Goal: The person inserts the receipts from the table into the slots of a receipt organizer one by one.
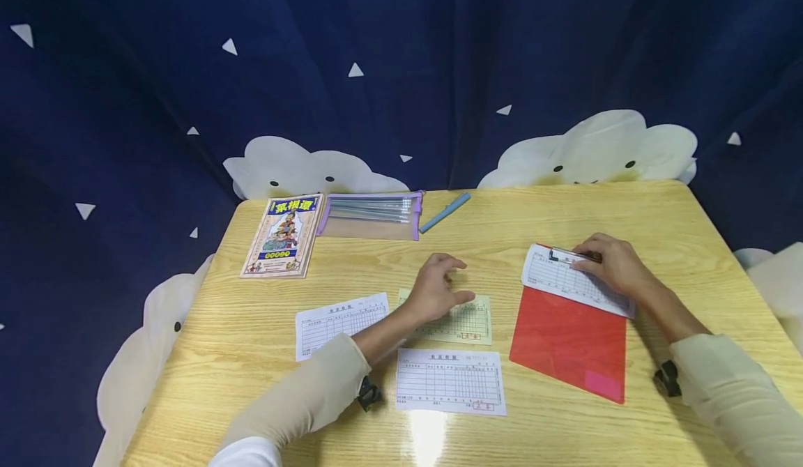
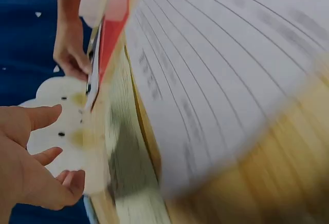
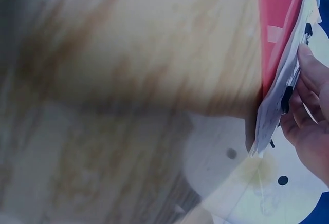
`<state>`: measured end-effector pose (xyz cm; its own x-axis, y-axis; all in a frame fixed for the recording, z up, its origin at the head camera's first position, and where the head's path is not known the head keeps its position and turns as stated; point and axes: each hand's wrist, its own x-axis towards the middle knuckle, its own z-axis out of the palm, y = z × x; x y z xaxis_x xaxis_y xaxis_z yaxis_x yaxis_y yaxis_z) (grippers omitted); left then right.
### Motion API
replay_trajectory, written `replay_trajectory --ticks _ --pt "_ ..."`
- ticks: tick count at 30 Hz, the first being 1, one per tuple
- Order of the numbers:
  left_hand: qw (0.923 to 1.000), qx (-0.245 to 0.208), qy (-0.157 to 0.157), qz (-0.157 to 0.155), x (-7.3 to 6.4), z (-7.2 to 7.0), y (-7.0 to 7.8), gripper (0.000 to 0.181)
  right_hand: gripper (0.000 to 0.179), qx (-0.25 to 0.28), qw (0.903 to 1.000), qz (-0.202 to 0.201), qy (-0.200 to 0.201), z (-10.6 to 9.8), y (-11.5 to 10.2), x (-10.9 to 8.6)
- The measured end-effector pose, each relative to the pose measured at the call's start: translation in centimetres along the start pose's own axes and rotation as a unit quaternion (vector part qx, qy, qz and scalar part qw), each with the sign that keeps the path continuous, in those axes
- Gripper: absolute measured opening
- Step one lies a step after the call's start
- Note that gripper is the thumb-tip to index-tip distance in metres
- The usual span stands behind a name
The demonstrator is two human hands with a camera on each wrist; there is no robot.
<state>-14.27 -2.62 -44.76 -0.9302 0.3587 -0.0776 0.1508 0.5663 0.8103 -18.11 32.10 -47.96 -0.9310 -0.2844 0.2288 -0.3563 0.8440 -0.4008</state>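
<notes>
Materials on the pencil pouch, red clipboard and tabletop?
Pencil pouch: likely translucent plastic, purple trim; contents show through.
Red clipboard: probably smooth plastic; even color, no grain.
Tabletop: wood or wood-look laminate, can't tell which; grain visible, somewhat glossy, given the bright glare.

The left hand point(image 1: 437, 291) was above a yellow slip point(image 1: 479, 317) on the wooden table point(image 1: 207, 383), its fingers a little bent. A white slip point(image 1: 339, 326) lay at the left, and a second white slip point(image 1: 448, 383) lay nearer. The right hand point(image 1: 613, 263) pinched a clip point(image 1: 566, 255) upon a white form point(image 1: 555, 275), which lay over the far part of a red folder point(image 1: 567, 348). Further back were a book point(image 1: 285, 237), a pouch point(image 1: 366, 227) and a blue pen point(image 1: 445, 212).
</notes>
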Motion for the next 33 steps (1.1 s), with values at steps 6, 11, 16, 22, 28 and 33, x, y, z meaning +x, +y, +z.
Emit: replay_trajectory --ticks 6,11,16,22,28,33 --pt "0.9987 0.028 0.03 -0.029 -1.9 -2.7 -2.0 0.055 0.022 0.001 0.9998 0.017 -0.009 -0.1 -0.1 0.1" --pt "0.9978 0.055 0.017 -0.032 -3.5 -3.7 -3.1 0.058 0.023 0.006 0.9996 0.026 -0.014 -0.1 0.0 0.2" --pt "0.9966 0.074 0.014 -0.031 -4.7 -4.2 -3.7 0.062 0.024 0.002 0.9996 0.023 -0.015 -0.1 0.1 0.3" --pt "0.9965 0.071 0.031 -0.031 -5.0 -3.8 -4.4 0.064 0.026 0.0 0.9988 0.04 -0.028 0.0 0.2 0.2" --pt "0.9965 0.065 0.034 -0.04 -5.0 -3.3 -4.8 0.056 0.026 0.003 0.9991 0.037 -0.021 0.0 0.3 0.2" --pt "0.9968 0.067 0.029 -0.034 -5.1 -3.1 -4.9 0.042 0.026 0.006 0.9988 0.042 -0.024 -0.1 0.3 0.2"
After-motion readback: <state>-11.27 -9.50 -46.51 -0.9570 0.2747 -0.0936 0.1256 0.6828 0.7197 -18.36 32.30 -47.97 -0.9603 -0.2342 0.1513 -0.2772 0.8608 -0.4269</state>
